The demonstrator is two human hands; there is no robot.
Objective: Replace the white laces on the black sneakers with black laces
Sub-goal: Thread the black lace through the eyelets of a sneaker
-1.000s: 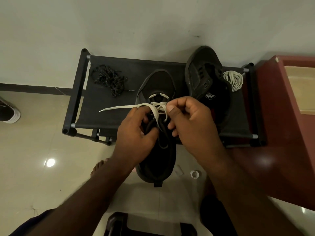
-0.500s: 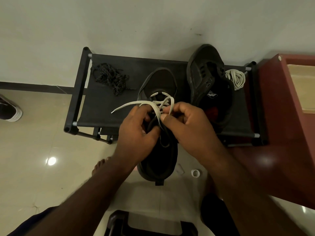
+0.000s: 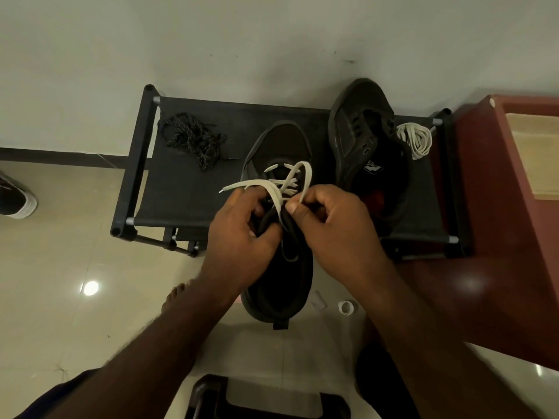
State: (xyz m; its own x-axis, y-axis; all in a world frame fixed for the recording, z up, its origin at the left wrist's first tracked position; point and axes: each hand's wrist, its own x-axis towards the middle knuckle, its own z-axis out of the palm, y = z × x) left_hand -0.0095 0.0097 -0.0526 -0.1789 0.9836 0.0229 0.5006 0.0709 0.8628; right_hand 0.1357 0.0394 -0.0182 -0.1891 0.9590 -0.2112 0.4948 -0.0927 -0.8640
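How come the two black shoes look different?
The middle shoe has a white lace in its front holes; the right shoe shows none. The left hand holds the middle shoe and the right hand pinches its lace; nobody touches the right shoe. The middle shoe stands upright, heel off the rack; the right shoe lies tipped sideways. Both are black sneakers.

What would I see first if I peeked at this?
In the middle, the left hand holds a black sneaker while the right hand pinches its white lace. A tangle of black laces lies left on the rack, and a second sneaker lies on its side at the right.
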